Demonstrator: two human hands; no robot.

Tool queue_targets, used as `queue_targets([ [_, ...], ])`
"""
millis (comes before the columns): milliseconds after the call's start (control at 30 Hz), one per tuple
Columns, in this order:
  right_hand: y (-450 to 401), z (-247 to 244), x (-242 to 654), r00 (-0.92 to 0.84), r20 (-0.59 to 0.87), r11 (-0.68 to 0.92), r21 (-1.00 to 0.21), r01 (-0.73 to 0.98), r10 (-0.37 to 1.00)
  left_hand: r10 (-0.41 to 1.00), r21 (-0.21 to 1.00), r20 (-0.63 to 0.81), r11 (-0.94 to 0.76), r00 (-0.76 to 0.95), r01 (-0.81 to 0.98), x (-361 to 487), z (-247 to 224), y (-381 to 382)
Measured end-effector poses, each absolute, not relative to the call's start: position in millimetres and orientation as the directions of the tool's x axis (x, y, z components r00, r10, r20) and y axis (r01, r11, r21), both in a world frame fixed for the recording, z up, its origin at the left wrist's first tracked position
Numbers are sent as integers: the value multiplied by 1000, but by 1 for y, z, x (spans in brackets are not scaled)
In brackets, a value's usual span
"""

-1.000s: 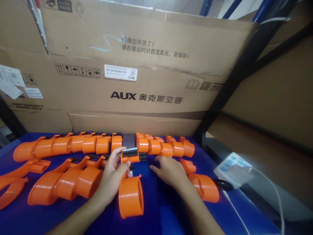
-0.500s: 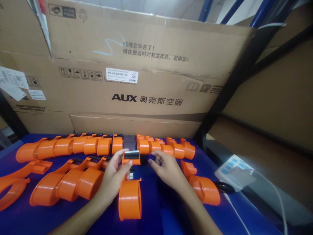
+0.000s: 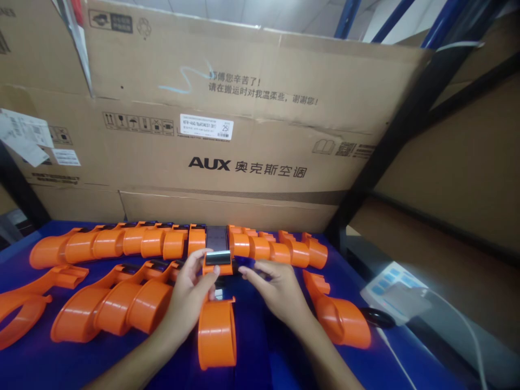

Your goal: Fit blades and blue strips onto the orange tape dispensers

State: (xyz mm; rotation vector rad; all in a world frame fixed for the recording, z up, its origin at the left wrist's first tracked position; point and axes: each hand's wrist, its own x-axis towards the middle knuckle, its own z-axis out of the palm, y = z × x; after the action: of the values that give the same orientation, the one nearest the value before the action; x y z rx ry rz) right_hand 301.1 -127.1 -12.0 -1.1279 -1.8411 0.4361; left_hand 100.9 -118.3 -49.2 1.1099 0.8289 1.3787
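Observation:
My left hand grips an orange tape dispenser by its head, thumb on the front. A dark plate with a serrated edge crosses that head, and the wide round ring hangs below. My right hand is just right of the head, thumb and fingers brought together around a small dark piece that I cannot make out. Whether this piece touches the dispenser is unclear.
More orange dispensers stand in a back row, at front left and at right. A large cardboard box rises behind the blue table surface. At right lie a white-and-blue box, a cable and a black oval object.
My right hand has moved slightly down and left, its fingertips closer to the dispenser's head. The left hand keeps the same hold. The whole view has shifted a little.

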Motion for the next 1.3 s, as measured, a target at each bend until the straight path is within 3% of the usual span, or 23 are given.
queue_targets([
  [167,-128,-8,298,-294,556,618,-584,527,777,989,937,138,-112,56,-330,101,-50,-119],
  [400,-135,-14,292,-185,611,592,-575,564,769,988,940,140,-111,69,-322,103,-51,-122],
  [633,-135,-14,290,-292,624,661,-511,550,725,985,937,152,-117,81,-330,104,-48,-125],
  [900,-133,-18,292,-374,633,681,-349,643,678,987,935,145,-111,75,-338,104,-47,-126],
  [1300,-135,-18,287,-372,615,662,-348,664,696,991,905,107,-65,75,-421,106,-42,-129],
])
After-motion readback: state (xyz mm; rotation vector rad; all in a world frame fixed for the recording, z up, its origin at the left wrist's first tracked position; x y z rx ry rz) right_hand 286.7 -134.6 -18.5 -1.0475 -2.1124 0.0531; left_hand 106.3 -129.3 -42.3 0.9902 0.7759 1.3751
